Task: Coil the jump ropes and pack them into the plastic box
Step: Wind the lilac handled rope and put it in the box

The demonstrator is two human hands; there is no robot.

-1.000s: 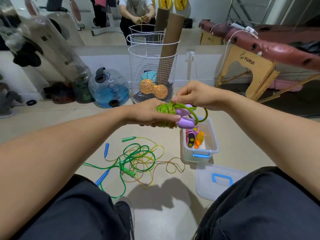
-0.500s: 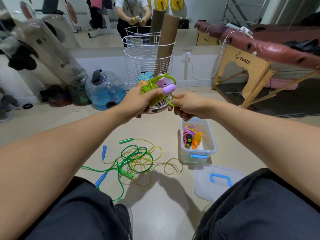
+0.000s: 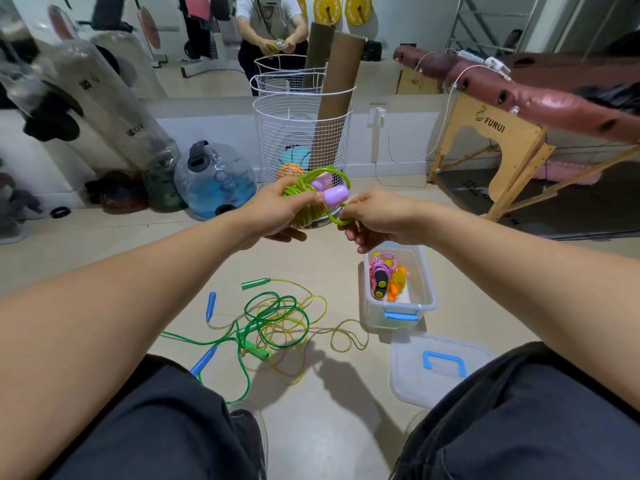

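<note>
Rope coil (image 3: 304, 199) betw. both hands

You faced a mirrored wall (image 3: 214, 46) over a beige floor (image 3: 104, 251), a wooden massage table (image 3: 502, 140) at your right.

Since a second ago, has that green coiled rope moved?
Yes. The green coiled rope has risen from above the plastic box to in front of the wire basket.

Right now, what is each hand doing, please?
Left hand: grips the coiled lime-green jump rope with lilac plastic handles.
Right hand: pinches a loose loop of that rope.
</note>
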